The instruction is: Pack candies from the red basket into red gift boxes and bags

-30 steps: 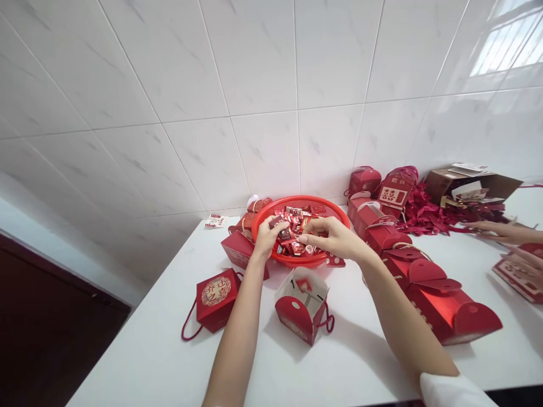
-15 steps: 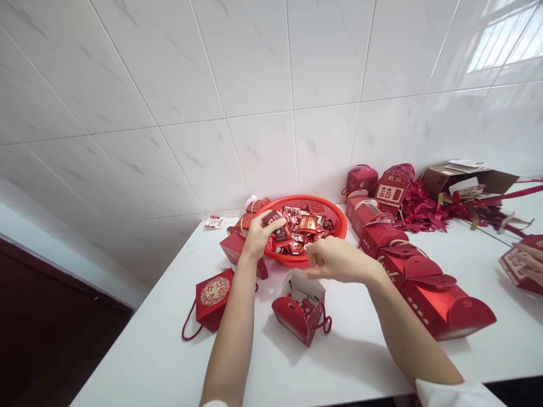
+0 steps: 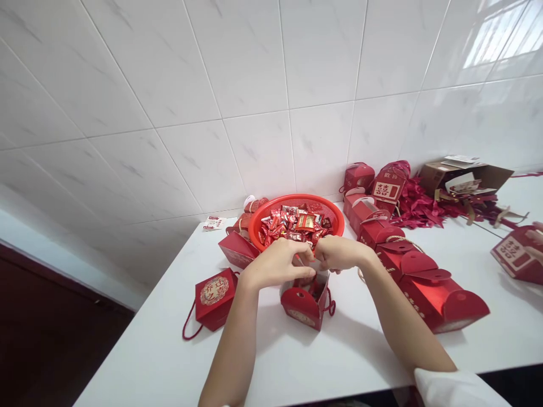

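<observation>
My left hand (image 3: 278, 263) reaches over an open red gift box (image 3: 302, 308), its thumb and fingers curved down at the box's mouth. Whatever it may hold there is hidden. On the far right side of the same box, my right hand (image 3: 341, 253) is closed with curled fingers; its fingertips and anything in them are hidden. Small red items show dimly inside the box, and a red cord loop hangs at its right. Just behind both hands stands a red plastic basket (image 3: 339, 217) of wrapped candies (image 3: 292, 221).
A closed red box (image 3: 215, 299) lies at left, with more boxes (image 3: 238, 247) beside the basket. A row of red boxes (image 3: 445, 297) runs along the right. Behind are red ribbons (image 3: 418, 206) and a cardboard box (image 3: 494, 178). Another person's hand (image 3: 535, 240) touches a box at far right.
My left hand, which held a dark red wrapped candy over the basket, has come down to the open gift box. My right hand has shifted slightly right, and the box has turned a little.
</observation>
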{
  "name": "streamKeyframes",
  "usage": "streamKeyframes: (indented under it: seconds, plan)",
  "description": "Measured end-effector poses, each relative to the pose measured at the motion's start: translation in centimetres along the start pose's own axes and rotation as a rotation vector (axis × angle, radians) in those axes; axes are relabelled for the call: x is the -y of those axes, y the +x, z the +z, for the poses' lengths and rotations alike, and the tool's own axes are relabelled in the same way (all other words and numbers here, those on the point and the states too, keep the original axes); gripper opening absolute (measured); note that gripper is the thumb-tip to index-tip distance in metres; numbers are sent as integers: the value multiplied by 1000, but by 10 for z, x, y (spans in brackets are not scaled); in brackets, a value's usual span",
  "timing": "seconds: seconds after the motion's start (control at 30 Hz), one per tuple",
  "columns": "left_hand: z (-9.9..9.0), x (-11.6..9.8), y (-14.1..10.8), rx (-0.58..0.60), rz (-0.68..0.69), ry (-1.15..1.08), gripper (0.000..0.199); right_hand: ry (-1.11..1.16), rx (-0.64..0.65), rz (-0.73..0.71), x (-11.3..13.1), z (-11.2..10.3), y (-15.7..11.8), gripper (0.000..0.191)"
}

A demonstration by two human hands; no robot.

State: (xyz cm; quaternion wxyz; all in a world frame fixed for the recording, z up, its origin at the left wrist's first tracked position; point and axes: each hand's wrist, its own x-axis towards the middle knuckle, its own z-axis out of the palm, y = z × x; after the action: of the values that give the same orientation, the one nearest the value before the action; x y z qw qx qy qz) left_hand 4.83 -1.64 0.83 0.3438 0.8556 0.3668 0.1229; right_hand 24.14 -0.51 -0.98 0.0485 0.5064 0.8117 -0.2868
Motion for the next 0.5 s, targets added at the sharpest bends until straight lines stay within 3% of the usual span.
streamKeyframes:
  seconds: [0.17, 0.37, 0.5]
  plan:
    - [-4, 5, -1, 70, -15, 70, 16, 38, -17, 30, -6, -1, 0, 20]
    - [-7, 12, -4, 37, -122, 262, 22, 118, -55, 38, -7, -7, -11, 10]
    - [-8, 14, -6, 43, -129, 238, 21, 147, -52, 7, -8, -11, -25, 19]
